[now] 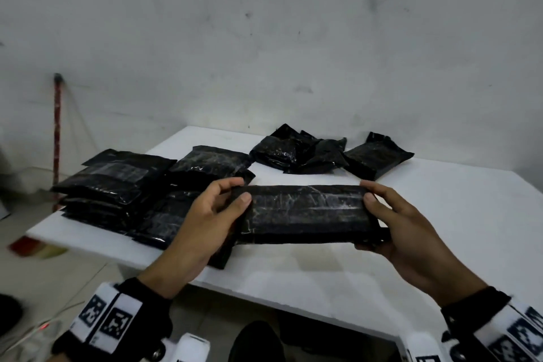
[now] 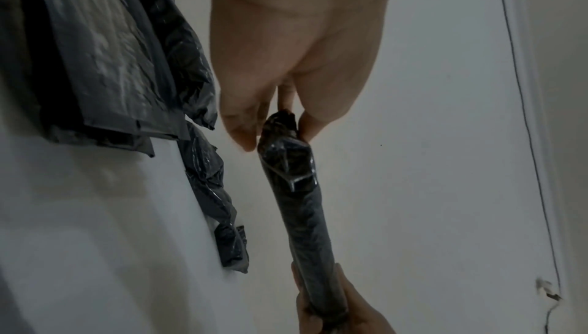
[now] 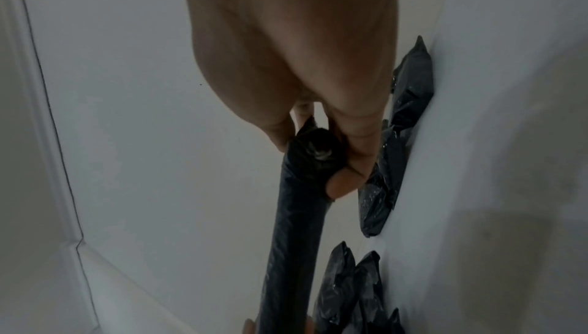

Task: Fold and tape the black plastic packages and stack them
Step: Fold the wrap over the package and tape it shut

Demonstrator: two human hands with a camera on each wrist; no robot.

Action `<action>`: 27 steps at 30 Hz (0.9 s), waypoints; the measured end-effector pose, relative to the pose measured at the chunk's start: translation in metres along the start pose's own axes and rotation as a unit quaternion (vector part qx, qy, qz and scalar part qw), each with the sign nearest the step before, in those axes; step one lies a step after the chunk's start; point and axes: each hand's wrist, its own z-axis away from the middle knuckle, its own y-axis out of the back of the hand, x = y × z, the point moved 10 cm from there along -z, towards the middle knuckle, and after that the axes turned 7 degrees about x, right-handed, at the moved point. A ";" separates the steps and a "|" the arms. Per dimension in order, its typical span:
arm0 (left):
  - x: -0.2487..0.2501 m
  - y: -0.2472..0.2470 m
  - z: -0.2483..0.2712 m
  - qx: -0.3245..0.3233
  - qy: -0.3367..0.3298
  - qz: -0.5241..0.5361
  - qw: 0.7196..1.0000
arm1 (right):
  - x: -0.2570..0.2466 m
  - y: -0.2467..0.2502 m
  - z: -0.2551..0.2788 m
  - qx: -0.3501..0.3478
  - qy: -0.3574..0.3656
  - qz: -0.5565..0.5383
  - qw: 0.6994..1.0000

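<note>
A folded black plastic package (image 1: 308, 213) with clear tape along its top is held level above the white table (image 1: 440, 214). My left hand (image 1: 235, 194) grips its left end, thumb on top and fingers behind. My right hand (image 1: 371, 195) grips the right end the same way. The left wrist view shows the package (image 2: 302, 213) edge-on, pinched by the left hand (image 2: 277, 128). The right wrist view shows the package (image 3: 296, 226) held by the right hand (image 3: 315, 155). A stack of taped packages (image 1: 117, 182) lies at the table's left.
Loose black packages (image 1: 299, 153) lie in a heap at the table's far side, with one more package (image 1: 377, 159) to their right. A red-handled stick (image 1: 57, 132) leans on the wall at left. The table's near edge runs just below my hands.
</note>
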 end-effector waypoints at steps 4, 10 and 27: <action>-0.023 0.016 0.005 0.010 0.053 -0.012 0.998 | 0.015 -0.016 0.002 0.017 -0.025 -0.027 0.999; -0.023 0.018 0.000 0.025 0.087 0.037 0.995 | 0.024 -0.029 0.004 -0.032 -0.047 0.050 0.997; -0.033 -0.097 -0.028 -0.232 -0.060 -0.539 0.807 | 0.056 -0.037 -0.090 0.084 -0.083 0.115 0.986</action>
